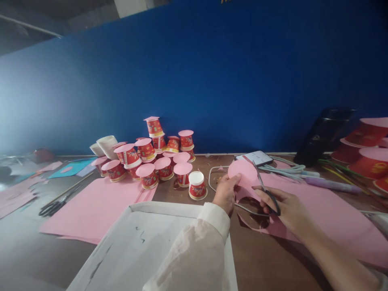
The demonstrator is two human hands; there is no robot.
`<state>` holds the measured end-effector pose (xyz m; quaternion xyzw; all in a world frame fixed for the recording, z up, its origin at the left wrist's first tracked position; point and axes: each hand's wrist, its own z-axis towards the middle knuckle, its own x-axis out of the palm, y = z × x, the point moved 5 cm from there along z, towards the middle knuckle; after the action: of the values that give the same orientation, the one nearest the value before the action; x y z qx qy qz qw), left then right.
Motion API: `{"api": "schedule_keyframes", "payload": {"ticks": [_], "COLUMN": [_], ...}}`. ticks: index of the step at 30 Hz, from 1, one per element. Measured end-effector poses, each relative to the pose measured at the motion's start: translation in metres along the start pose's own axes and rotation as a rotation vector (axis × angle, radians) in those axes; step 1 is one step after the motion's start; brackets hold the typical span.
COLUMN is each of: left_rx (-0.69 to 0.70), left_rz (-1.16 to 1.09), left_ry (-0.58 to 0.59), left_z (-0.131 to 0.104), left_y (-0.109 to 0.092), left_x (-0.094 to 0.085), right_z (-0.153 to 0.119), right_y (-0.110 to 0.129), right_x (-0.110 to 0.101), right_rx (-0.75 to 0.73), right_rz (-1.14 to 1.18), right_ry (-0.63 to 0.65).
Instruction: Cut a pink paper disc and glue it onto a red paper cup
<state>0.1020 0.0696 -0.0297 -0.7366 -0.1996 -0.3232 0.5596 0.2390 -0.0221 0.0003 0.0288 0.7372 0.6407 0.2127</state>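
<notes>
My left hand (226,192) pinches a pink paper circle (243,171) by its lower left edge. Fingers of my right hand (280,204) are wrapped round the dark handles of a pair of scissors (260,173), whose blades point up along the circle's right side. A pink paper offcut (251,228) hangs below the hands; I cannot tell whether it is still joined to the circle. Just left of my left hand, a red paper cup (198,190) stands upside down with its white base bare.
Stacked red cups topped with pink circles (146,170) stand behind a white box lid (145,246). Pink paper sheets (91,202) lie left, beside other scissors (54,206). A phone (256,157), a coiled cable (281,167) and more red cups (368,163) are on the right.
</notes>
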Motion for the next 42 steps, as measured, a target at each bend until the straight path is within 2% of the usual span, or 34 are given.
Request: {"api": "schedule_keyframes", "payload": {"ticks": [5, 10, 17, 29, 42], "left_rx": [-0.016, 0.007, 0.036, 0.001, -0.015], "left_rz": [0.029, 0.004, -0.002, -0.021, 0.012], "left_ry": [-0.022, 0.007, 0.008, 0.007, 0.072], "left_z": [-0.0007, -0.0016, -0.0011, -0.0037, -0.0046], "left_y": [0.0004, -0.0004, 0.0002, -0.0008, 0.0013], "left_x": [-0.0009, 0.0016, 0.0015, 0.0025, 0.0043], "right_z": [0.0034, 0.0052, 0.0023, -0.0022, -0.0015], "right_y": [-0.0045, -0.0079, -0.0029, -0.0019, -0.0003], "right_x": [-0.0002, -0.0028, -0.0003, 0.0024, 0.002], "right_rx": [0.001, -0.031, -0.009, 0.003, -0.003], "right_rz": [-0.009, -0.042, -0.016, 0.026, -0.009], "right_ry": [0.001, -0.008, 0.024, 0.065, 0.072]}}
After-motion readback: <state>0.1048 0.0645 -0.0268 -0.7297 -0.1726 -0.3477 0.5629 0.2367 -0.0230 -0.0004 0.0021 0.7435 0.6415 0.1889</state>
